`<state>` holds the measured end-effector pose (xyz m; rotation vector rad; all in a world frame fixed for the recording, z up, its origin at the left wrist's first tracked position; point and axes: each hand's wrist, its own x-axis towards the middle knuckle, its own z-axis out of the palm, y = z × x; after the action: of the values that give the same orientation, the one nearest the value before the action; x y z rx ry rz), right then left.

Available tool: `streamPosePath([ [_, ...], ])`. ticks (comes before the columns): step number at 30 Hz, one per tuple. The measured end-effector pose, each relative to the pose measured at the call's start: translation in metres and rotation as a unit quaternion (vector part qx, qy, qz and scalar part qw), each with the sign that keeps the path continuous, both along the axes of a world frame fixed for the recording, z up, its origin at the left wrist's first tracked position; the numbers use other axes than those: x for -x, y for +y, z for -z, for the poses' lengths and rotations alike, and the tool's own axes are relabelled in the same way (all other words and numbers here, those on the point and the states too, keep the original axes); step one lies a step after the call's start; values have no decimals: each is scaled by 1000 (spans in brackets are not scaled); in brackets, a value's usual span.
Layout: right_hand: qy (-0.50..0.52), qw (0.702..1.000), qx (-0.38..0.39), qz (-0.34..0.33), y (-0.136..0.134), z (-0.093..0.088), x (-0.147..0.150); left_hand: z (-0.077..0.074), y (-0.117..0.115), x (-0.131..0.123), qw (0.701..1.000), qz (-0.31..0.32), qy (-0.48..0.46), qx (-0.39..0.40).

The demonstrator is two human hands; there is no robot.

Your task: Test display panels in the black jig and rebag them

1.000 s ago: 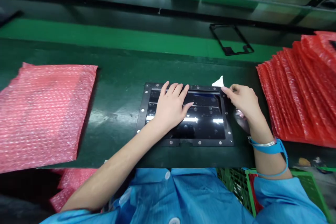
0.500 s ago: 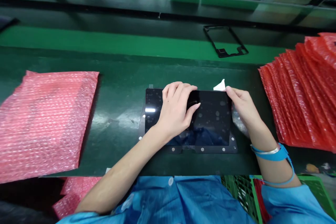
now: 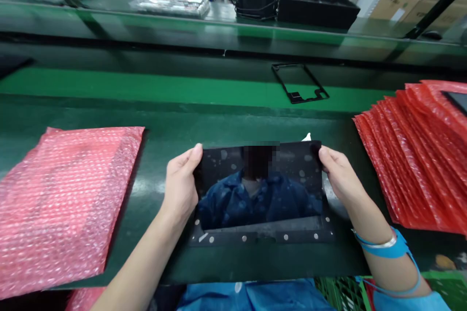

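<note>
A glossy black display panel [image 3: 259, 204] is tilted up toward me, its surface reflecting a blue top. My left hand [image 3: 181, 175] grips its left edge, thumb at the upper corner. On the opposite side my right hand [image 3: 337, 172] holds the upper right corner, thumb in front. Below the panel, a dark plate [image 3: 262, 239] with several round silver dots lies on the table. The fingers behind the panel are hidden. A small white scrap [image 3: 307, 137] shows just past the panel's upper right edge.
Pink bubble-wrap pouches [image 3: 65, 194] lie on the left. A fanned stack of red bubble-wrap bags [image 3: 412, 160] is at the right. Farther back, a thin black frame [image 3: 299, 82] rests on the green strip [image 3: 146, 85], below a glass-like shelf [image 3: 182, 26]. A green crate [image 3: 332, 291] stands below the table edge.
My left hand has gone from lying on top of the panel to gripping its left edge. The panel's far edge has risen from the dotted plate. The view has tilted up.
</note>
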<state>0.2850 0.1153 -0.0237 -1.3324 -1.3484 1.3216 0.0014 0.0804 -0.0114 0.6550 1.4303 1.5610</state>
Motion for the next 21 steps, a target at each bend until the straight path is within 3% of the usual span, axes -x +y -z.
streamPosePath([
  [3,22,988,60,-141,0,-3,-3,-3,1,11,998,-68,-10,-10],
  [5,28,977,96,-189,-1,-4,-2,-2,2,18,996,-91,-19,-12],
  [9,43,980,101,-168,-8,-3,6,1,3,24,994,-99,-33,-26],
  [14,64,988,79,-113,5,-15,23,-4,-3,40,998,-35,-14,-49],
  [16,89,987,69,-116,25,-24,43,-3,-13,60,996,-33,59,-59],
  [18,119,983,56,-125,50,-33,74,0,-29,89,975,-71,205,-39],
  [20,123,986,43,-101,79,-38,114,5,-52,121,911,-127,392,26],
  [21,101,991,43,-80,93,-39,134,7,-66,137,859,-156,482,72],
])
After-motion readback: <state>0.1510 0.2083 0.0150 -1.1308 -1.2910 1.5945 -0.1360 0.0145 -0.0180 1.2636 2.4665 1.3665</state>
